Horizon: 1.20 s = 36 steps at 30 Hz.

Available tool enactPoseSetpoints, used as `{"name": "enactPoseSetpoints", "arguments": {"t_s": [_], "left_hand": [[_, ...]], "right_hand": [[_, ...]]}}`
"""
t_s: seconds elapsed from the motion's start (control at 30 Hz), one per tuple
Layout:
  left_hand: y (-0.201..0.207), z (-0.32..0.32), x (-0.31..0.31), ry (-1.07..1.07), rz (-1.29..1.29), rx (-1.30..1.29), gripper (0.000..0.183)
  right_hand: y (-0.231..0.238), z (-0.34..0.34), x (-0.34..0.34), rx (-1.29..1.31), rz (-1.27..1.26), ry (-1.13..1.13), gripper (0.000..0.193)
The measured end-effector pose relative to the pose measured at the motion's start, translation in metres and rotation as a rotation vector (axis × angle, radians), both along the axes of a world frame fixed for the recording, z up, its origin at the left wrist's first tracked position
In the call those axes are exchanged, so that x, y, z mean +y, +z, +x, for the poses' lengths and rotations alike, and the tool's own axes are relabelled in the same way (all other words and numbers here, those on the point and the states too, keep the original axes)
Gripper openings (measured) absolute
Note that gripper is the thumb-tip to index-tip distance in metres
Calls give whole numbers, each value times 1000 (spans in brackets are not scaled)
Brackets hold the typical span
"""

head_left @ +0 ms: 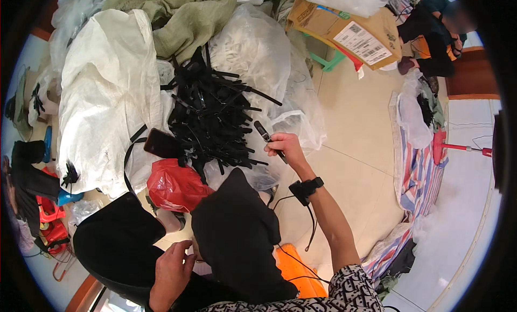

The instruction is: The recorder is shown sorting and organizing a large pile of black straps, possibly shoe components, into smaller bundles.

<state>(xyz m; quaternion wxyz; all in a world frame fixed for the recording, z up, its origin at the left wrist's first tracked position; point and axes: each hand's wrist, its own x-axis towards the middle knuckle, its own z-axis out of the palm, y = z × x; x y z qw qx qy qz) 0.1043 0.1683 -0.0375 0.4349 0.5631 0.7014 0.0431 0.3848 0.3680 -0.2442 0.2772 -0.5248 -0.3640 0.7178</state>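
My right hand [286,148] is closed around a short black strap with a shiny metal piece near its upper end [262,131], held above the floor at the right side of a pile. That pile [210,113] is a tangle of several similar black straps. Low in the view, my left hand [173,271] hovers by my dark-trousered legs, fingers loosely bent with nothing visible in them. A dark phone [162,143] lies at the pile's left edge. Below it sits a red plastic bag [177,186].
A big white sack [107,96] stands left of the pile, and a clear plastic bag [253,48] of pale pieces behind it. At the back right is a cardboard box [344,29] over a green stool [329,60]. Another person [431,32] sits far right, beyond striped sheeting [417,177].
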Motion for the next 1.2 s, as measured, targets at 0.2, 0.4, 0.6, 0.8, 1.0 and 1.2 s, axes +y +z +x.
{"name": "enactPoseSetpoints", "arguments": {"t_s": [0.2,0.4,0.6,0.8,1.0,1.2], "left_hand": [[26,-2,-18,-1,136,-1,28],[53,-31,-48,71,341,110,27],[62,-55,-65,170,398,170,23],[68,-98,-82,267,758,560,18],[57,-114,-85,169,659,772,19],[54,-119,-93,182,711,747,24]], "right_hand": [[67,-3,-11,32,41,-49,8],[79,-14,-11,-235,159,79,10],[83,-58,32,-196,318,85,8],[68,-99,66,-178,408,160,9],[43,-140,66,-687,1204,472,49],[10,-177,-3,-160,392,1129,79]]}}
